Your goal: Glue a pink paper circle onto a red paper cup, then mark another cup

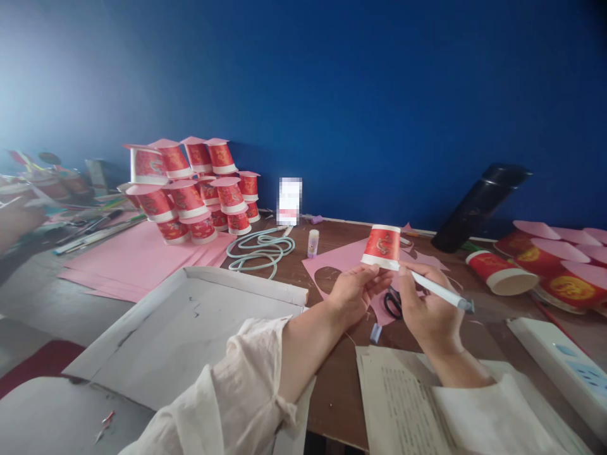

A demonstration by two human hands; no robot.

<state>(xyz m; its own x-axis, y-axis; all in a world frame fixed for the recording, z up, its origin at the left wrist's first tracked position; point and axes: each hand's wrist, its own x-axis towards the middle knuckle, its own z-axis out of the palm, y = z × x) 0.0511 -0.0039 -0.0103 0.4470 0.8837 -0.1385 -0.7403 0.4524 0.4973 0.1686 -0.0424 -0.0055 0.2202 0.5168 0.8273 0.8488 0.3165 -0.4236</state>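
My left hand grips a red paper cup by its white rim, the cup upside down with its rim at the bottom. In my right hand is a white marker pen with a grey back end. The pen's front end is beside the cup's rim; whether it touches I cannot tell. Beneath my hands lie pink paper with round cut-outs and black-handled scissors, partly hidden. A small pale pen cap rests nearby, and a glue stick stands uncapped behind my left hand.
Stacked red cups with pink paper tops stand left, near a coiled cable and phone. Right are a tilted black flask, more cups, a power strip. Printed sheets lie in front. Another person's hand shows far left.
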